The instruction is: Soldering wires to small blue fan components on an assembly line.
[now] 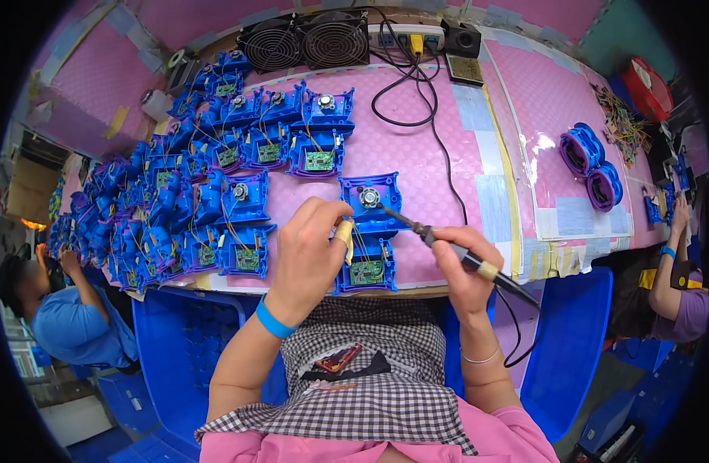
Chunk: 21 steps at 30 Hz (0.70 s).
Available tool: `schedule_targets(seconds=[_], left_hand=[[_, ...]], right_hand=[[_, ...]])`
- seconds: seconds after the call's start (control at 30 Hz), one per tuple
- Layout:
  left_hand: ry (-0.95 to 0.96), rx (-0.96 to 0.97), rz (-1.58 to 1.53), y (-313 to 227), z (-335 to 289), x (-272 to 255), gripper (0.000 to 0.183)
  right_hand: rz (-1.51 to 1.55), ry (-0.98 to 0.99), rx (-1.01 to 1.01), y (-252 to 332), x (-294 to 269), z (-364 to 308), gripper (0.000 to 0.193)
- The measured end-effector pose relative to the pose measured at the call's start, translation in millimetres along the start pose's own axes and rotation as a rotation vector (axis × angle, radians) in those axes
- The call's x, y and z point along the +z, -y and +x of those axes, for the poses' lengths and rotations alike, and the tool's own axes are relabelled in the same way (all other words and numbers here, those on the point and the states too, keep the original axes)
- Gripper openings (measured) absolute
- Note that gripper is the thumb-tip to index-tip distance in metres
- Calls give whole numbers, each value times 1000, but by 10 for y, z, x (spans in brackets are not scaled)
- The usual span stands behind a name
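Observation:
My right hand (pixel 468 266) grips a soldering iron (pixel 515 291) like a pen. The iron's metal tip points left and reaches the edge of a round speaker (pixel 369 197), which sits in a blue plastic housing (pixel 385 224). At the speaker's left, my left hand (pixel 308 245) is closed in a pinch, with a yellowish cover (pixel 343 238) on one finger. What the fingertips hold is too small to make out. Thin wires run beside them from a green circuit board (pixel 367 272) in the housing's nearer half.
Rows of similar blue housings (pixel 250 201) crowd the left of the pink table. Two fans (pixel 335 42) and a power strip (pixel 408 35) with black cables stand behind. Purple-and-blue round parts (pixel 601 185) lie right. Blue bins (pixel 566 339) flank me; other people work at both sides.

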<state>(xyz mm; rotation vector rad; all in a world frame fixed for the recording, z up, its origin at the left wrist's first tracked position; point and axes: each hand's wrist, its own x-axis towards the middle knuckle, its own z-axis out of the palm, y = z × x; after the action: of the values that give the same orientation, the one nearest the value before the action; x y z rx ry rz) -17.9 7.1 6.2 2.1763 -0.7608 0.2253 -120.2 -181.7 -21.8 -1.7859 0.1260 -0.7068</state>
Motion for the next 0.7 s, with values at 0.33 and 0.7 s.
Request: schedule_targets(seconds=[0.33,0.7], left_hand=[[64,-11,-2,-44,66,219,18],[63,22,-27,-13,102,310,18]], right_hand=[[25,-3,140,-4,-111,108,11],[-3,-1,127,-15,-94,127,10]])
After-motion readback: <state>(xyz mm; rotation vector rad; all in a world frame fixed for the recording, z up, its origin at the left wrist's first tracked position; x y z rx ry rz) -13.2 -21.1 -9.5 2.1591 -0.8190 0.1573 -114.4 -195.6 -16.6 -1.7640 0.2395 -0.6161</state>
